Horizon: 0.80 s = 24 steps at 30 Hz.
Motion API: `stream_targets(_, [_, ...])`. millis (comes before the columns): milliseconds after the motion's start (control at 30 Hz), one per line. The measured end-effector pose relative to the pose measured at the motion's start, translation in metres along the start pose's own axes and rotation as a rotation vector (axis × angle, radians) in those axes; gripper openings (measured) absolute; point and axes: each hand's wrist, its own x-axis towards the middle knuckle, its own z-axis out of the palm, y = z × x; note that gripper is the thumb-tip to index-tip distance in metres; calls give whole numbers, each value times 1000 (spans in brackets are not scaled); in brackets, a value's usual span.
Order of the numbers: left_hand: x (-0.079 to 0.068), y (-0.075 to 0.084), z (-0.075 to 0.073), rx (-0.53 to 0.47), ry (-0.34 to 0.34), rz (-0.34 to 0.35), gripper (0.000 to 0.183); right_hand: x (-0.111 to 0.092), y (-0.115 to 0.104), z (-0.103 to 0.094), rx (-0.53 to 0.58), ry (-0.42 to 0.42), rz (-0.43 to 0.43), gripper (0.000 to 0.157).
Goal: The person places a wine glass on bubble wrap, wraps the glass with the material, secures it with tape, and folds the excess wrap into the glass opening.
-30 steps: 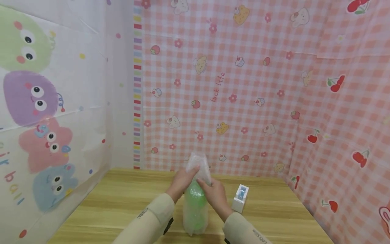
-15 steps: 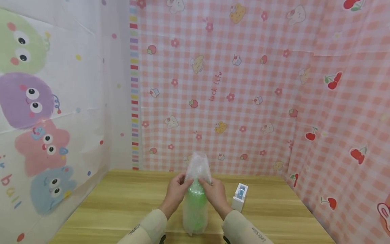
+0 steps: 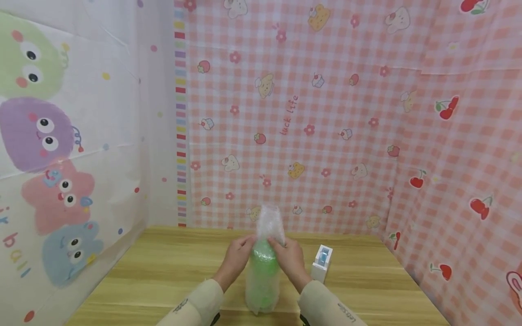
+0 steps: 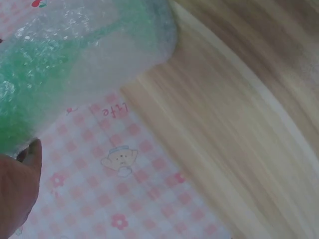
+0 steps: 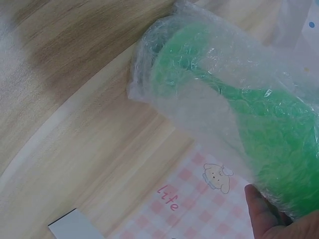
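Note:
A green object (image 3: 265, 267) stands upright on the table inside a sleeve of clear bubble wrap (image 3: 249, 290); its exact kind is blurred by the wrap. Above the green part, the loose top of the wrap rises as a whitish flap. My left hand (image 3: 237, 257) pinches the wrap at its left side, just below that flap. On the opposite side my right hand (image 3: 290, 257) grips it, thumb across the front. The fingers behind the wrap are hidden. Both the left wrist view and the right wrist view show the wrapped green shape (image 5: 279, 144) close up, with fingertips at its edge.
A small white tape dispenser (image 3: 321, 267) with a blue insert stands right of my right hand. The wood-grain table (image 3: 163, 271) ends at a pink checked cloth (image 3: 326, 149) behind, with a printed white cloth (image 3: 122, 181) on the left.
My left hand has come down from the upper flap to the wrap's left side. The flap has shifted slightly right and narrowed. My right hand stays at the right side.

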Motion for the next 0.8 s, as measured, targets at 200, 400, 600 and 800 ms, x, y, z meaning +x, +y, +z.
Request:
stream_targets(200, [5, 2, 0, 8, -36, -2, 35, -2, -1, 0, -8, 12, -2, 46])
stream_targets(400, [5, 3, 2, 42, -10, -11, 18, -2, -2, 0, -28, 18, -10, 43])
stream_targets(600, [3, -1, -4, 137, -124, 49, 22, 0, 0, 0, -30, 16, 10, 41])
stream_targets(800, [3, -5, -6, 229, -268, 79, 57, 0, 3, -3, -46, -11, -38, 42])
